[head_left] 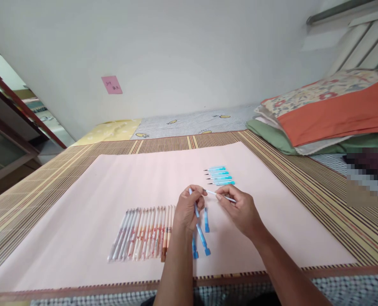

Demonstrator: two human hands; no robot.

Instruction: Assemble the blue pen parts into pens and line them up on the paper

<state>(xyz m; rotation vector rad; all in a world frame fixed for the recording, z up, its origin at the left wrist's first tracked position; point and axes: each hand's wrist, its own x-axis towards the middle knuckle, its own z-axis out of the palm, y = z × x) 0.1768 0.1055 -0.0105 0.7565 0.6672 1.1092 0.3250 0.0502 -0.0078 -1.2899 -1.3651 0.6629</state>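
My left hand [186,209] is closed around a blue pen barrel [195,207] held upright over a pale pink sheet [112,187]. My right hand [240,208] pinches a thin white refill [214,194] whose tip points left toward the barrel's top end. Under and beside my left hand lie loose blue pen parts [203,238]. Just beyond my hands a short row of several turquoise pens [220,176] lies side by side. To the left, a long row of several white and orange patterned pens [144,233] lies on the sheet.
The pink sheet covers a striped woven mat [335,199] on a bed. Folded orange and floral bedding [332,110] is stacked at the far right. A white wall with a pink note [112,84] stands behind. A wooden frame [7,110] is at the left.
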